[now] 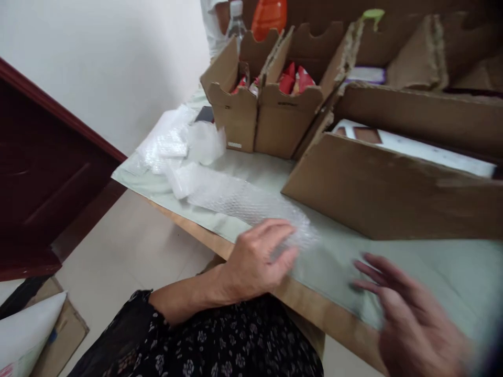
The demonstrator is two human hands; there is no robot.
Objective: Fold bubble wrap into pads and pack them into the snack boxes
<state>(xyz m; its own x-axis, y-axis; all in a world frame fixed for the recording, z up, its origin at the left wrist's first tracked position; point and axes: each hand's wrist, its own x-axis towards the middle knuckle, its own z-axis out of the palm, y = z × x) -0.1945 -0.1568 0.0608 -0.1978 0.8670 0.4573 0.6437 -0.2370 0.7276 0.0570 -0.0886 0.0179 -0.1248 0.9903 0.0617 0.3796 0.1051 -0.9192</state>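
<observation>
With the left hand (259, 259): fingers (277, 229) loosely curled, thumb set apart below, medium gap, nothing visibly gripped. Just beside and partly behind these fingertips: right end of a strip of bubble wrap (239, 196). Cannot tell whether touching.

With the right hand (412, 319): fingers spread wide, pointing left over the table (334, 280), nothing held; blurred. Well apart from the wrap.

Strip lying flat along the table, running away to the upper left as far as a crumpled heap of more wrap (173, 136). Cannot tell whether joined. Green cloth over the table, brown front edge showing.

Beyond the right hand: large open cardboard box (408, 191) with a white object (432, 152) inside, brown patches on top. Further back: two narrow cardboard boxes (286, 123) side by side, red packets (291, 81) inside. Behind these: clear bottle (236, 26) with white cap, orange container (269, 18), white sleeve (214, 26) of another person.

At far left: dark red door (43, 178). On the floor, lower left: white sack (31, 330) against flat cardboard (68, 330).
</observation>
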